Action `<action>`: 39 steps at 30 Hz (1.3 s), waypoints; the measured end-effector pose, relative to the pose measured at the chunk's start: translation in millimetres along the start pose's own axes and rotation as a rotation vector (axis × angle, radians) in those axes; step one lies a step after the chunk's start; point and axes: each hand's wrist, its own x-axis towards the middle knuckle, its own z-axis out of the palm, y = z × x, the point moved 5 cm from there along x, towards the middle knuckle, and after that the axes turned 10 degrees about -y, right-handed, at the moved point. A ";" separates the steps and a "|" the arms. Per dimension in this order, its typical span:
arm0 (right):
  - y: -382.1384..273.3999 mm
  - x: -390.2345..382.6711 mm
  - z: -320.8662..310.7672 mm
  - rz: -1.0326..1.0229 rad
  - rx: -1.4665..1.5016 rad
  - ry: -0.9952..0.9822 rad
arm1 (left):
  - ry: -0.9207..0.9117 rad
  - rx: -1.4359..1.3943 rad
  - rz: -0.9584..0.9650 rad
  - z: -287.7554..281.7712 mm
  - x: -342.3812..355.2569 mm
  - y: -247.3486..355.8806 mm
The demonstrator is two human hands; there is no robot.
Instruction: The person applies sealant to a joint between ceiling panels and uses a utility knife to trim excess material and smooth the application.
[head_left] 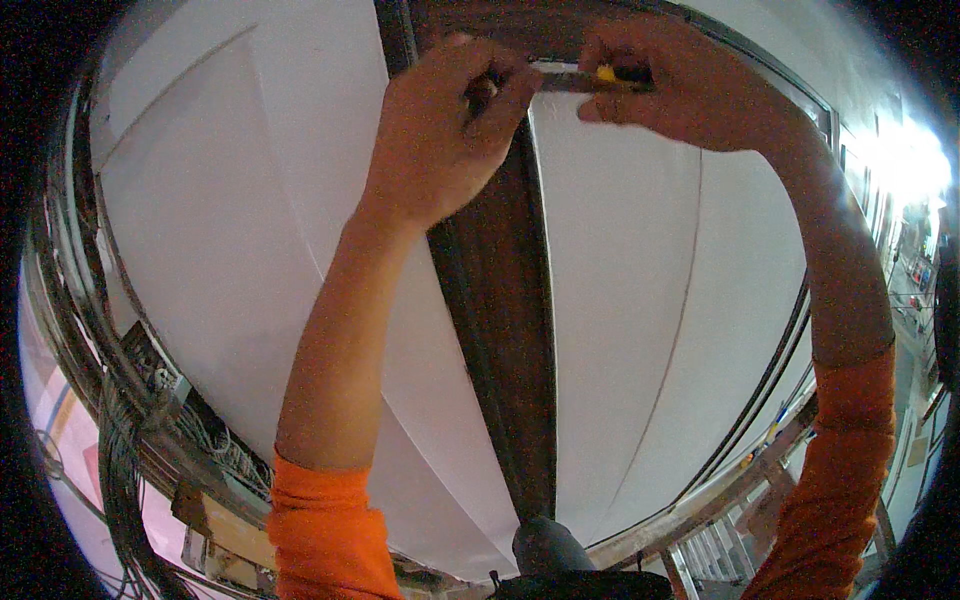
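Observation:
Both my hands are raised to the top of the view, in front of a dark brown wooden strip between white panels. My right hand is closed around the yellow-and-black handle of a tool with a narrow grey blade; its exact kind is unclear. The blade spans the gap between my hands. My left hand has its fingers curled, thumb and fingertips pinched at the blade's left end. Whether they grip the blade or some small piece beside it is hidden. A dark brown crosspiece lies behind the hands.
Bundled dark cables run along the left side, close to a brown box-like piece. A ladder shows at the lower right. Low in the middle is a rounded grey object. Bright light glares at the right.

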 end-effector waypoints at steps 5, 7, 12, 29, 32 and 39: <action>-13.5 -10.8 9.7 0.012 0.146 -0.338 | -0.054 -0.207 -0.249 -3.4 -49.3 21.1; -27.2 -19.3 11.0 0.121 0.273 -0.424 | -0.063 -0.241 -0.328 -7.8 -61.9 25.1; -29.3 -35.4 27.3 -0.095 0.350 -0.292 | -0.117 -0.317 -0.392 -19.5 -78.3 26.8; -51.8 -50.4 42.3 0.003 0.597 -0.444 | -0.261 -0.611 -0.570 -31.4 -107.2 29.8; -49.7 -51.1 45.4 -0.104 0.591 -0.391 | -0.259 -0.627 -0.556 -31.0 -108.3 26.6; -49.2 -53.3 46.6 -0.088 0.649 -0.393 | -0.269 -0.708 -0.517 -25.1 -105.5 26.6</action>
